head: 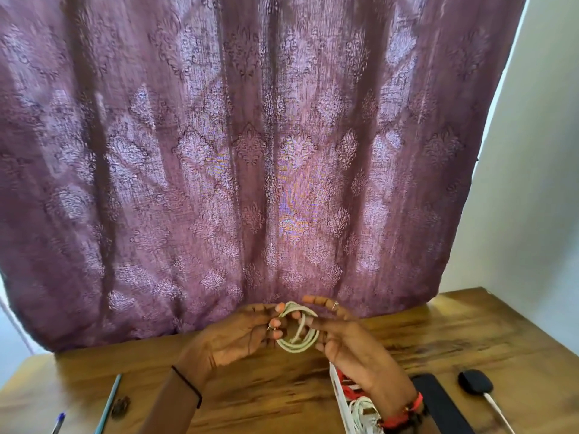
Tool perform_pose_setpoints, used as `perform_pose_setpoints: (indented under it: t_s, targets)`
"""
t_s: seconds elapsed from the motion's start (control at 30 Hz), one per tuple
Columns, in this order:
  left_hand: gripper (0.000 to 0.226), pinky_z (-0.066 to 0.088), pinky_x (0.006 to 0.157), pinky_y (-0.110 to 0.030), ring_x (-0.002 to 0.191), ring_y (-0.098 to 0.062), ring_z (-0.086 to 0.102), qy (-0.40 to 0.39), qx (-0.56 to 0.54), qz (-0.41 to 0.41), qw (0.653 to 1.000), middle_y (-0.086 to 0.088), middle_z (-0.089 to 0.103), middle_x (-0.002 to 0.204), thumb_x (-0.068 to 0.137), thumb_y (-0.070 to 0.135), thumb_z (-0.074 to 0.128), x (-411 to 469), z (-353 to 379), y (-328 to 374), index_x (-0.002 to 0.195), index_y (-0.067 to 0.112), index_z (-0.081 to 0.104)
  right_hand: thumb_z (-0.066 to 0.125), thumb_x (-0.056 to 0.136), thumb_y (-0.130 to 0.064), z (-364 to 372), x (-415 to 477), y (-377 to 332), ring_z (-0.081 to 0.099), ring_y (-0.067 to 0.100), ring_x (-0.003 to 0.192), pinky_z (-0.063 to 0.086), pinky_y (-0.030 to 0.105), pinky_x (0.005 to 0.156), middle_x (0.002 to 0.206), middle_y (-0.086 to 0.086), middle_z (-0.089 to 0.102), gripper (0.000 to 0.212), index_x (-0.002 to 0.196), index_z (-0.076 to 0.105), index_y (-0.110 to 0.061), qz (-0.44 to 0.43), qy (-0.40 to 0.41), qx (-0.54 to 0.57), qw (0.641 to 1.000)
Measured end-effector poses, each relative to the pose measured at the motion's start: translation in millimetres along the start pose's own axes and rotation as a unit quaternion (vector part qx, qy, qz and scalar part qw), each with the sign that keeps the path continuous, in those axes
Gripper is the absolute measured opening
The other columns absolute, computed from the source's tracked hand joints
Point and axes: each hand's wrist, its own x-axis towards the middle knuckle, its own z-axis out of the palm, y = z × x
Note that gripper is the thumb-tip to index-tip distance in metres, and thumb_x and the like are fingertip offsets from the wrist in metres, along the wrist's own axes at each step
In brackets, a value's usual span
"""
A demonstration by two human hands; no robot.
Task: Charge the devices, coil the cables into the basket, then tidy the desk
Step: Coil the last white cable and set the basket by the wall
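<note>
Closest to us, along the lower edge, a pen (58, 422) and a small dark scrap (120, 407) lie at the left. At the right a white basket (336, 386) already holds red and white cords (360, 410), half hidden behind our right wrist. Beside it lie a flat black device (438, 405) and a dark rounded device (474, 385) with a white lead (498, 411) running into it, so we judge charging is at least begun there. Just beyond, our left hand (232, 336) pinches a white cable (297, 333) wound into a tight ring above the tabletop (470, 333), fingertips curled onto its rim. Our right hand (347, 339) lays mostly straight fingers against the ring's other side, one reaching across the loop, clasping nothing. We judge this coil nearly finished but not yet in the basket, with the tidying of loose things left to do. The wooden tabletop runs back to a patterned purple curtain (250, 151), with a pale wall (532, 183) at the right.
</note>
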Motion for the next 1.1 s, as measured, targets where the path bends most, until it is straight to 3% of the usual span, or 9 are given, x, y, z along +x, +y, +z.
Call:
perform_pose_setpoints:
  t_s: [0.13, 0.2, 0.33, 0.43, 0.53, 0.67, 0.8, 0.9, 1.1]
  targets:
    - [0.034, 0.053, 0.058, -0.022, 0.055, -0.012, 0.056, -0.044, 0.019, 0.001, 0.999, -0.001, 0.053, 0.06, 0.064, 0.018, 0.083, 5.8, 4.0, 6.5, 0.09, 0.001, 0.069, 0.079, 0.022, 0.012, -1.6, 4.9, -0.1, 0.065, 0.025, 0.057, 0.056, 0.029, 0.051, 0.073, 0.023, 0.065, 0.07, 0.091, 0.067, 0.008, 0.03, -0.049, 0.185, 0.981]
    - [0.016, 0.053, 0.057, -0.021, 0.053, -0.01, 0.056, -0.031, 0.026, 0.025, 0.999, -0.001, 0.056, 0.059, 0.072, 0.016, 0.073, 10.0, 8.6, 7.3, 0.082, 0.004, 0.072, 0.076, 0.021, 0.008, 1.4, 7.6, -1.6, 0.063, 0.026, 0.056, 0.056, 0.029, 0.054, 0.073, 0.022, 0.065, 0.071, 0.091, 0.067, 0.007, 0.009, -0.051, 0.183, 0.982]
    - [0.021, 0.053, 0.06, -0.019, 0.055, -0.008, 0.058, 0.033, 0.029, 0.036, 0.998, 0.002, 0.058, 0.06, 0.086, 0.012, 0.051, 19.4, 7.6, 7.1, 0.091, 0.001, 0.069, 0.072, 0.059, 0.007, 3.5, 13.2, -3.9, 0.067, 0.018, 0.076, 0.056, 0.026, 0.068, 0.096, 0.01, 0.071, 0.055, 0.11, 0.058, -0.008, -0.077, -0.011, -0.078, 0.994]
    - [0.025, 0.052, 0.06, -0.02, 0.057, -0.008, 0.058, 0.053, 0.032, 0.045, 0.997, 0.003, 0.057, 0.06, 0.083, 0.016, 0.055, 22.6, 6.4, 7.2, 0.095, 0.0, 0.069, 0.073, 0.075, -0.003, 1.6, 15.3, -0.6, 0.062, 0.011, 0.083, 0.049, 0.017, 0.073, 0.097, -0.002, 0.068, 0.046, 0.112, 0.057, -0.026, -0.191, 0.092, -0.371, 0.904]
    - [0.023, 0.05, 0.055, -0.019, 0.051, -0.006, 0.057, 0.065, 0.016, 0.064, 0.996, 0.004, 0.057, 0.057, 0.082, 0.015, 0.054, 23.0, 8.5, 5.8, 0.078, 0.007, 0.075, 0.075, 0.072, -0.004, -5.1, 16.9, 1.3, 0.055, 0.004, 0.072, 0.044, 0.011, 0.067, 0.086, -0.004, 0.062, 0.035, 0.099, 0.064, -0.023, -0.305, 0.195, -0.424, 0.83]
    - [0.022, 0.052, 0.056, -0.019, 0.052, -0.007, 0.059, 0.059, 0.04, 0.075, 0.995, 0.002, 0.063, 0.061, 0.087, 0.013, 0.052, 21.4, 9.2, 7.2, 0.087, 0.006, 0.072, 0.063, 0.078, 0.011, -4.0, 13.2, 1.8, 0.065, 0.009, 0.069, 0.05, 0.018, 0.064, 0.077, 0.006, 0.072, 0.018, 0.088, 0.066, -0.003, -0.25, 0.153, -0.302, 0.907]
    - [0.021, 0.053, 0.067, -0.023, 0.068, -0.011, 0.064, 0.091, 0.1, 0.094, 0.986, -0.006, 0.072, 0.078, 0.083, 0.018, 0.055, 20.1, 9.4, 5.7, 0.086, 0.007, 0.073, 0.059, 0.082, 0.001, 0.2, 6.0, -2.2, 0.069, 0.018, 0.063, 0.055, 0.027, 0.059, 0.075, 0.013, 0.071, 0.017, 0.099, 0.058, -0.002, -0.089, 0.075, -0.117, 0.986]
    - [0.022, 0.053, 0.069, -0.023, 0.073, -0.014, 0.061, 0.113, 0.112, 0.102, 0.982, -0.011, 0.068, 0.085, 0.082, 0.02, 0.056, 18.4, 4.1, 3.4, 0.084, 0.01, 0.076, 0.047, 0.089, 0.002, -1.6, 5.9, -8.2, 0.055, 0.011, 0.044, 0.049, 0.021, 0.046, 0.06, 0.009, 0.062, 0.016, 0.1, 0.058, -0.003, -0.015, 0.064, -0.06, 0.996]
    - [0.023, 0.054, 0.069, -0.021, 0.068, -0.013, 0.06, 0.126, 0.043, 0.116, 0.984, -0.01, 0.065, 0.08, 0.089, 0.012, 0.052, 17.9, 1.9, -1.8, 0.09, 0.004, 0.074, 0.05, 0.09, -0.001, -4.4, 5.4, -13.9, 0.032, 0.001, 0.032, 0.031, 0.012, 0.038, 0.06, 0.007, 0.054, 0.018, 0.104, 0.062, 0.002, -0.044, 0.052, -0.121, 0.99]
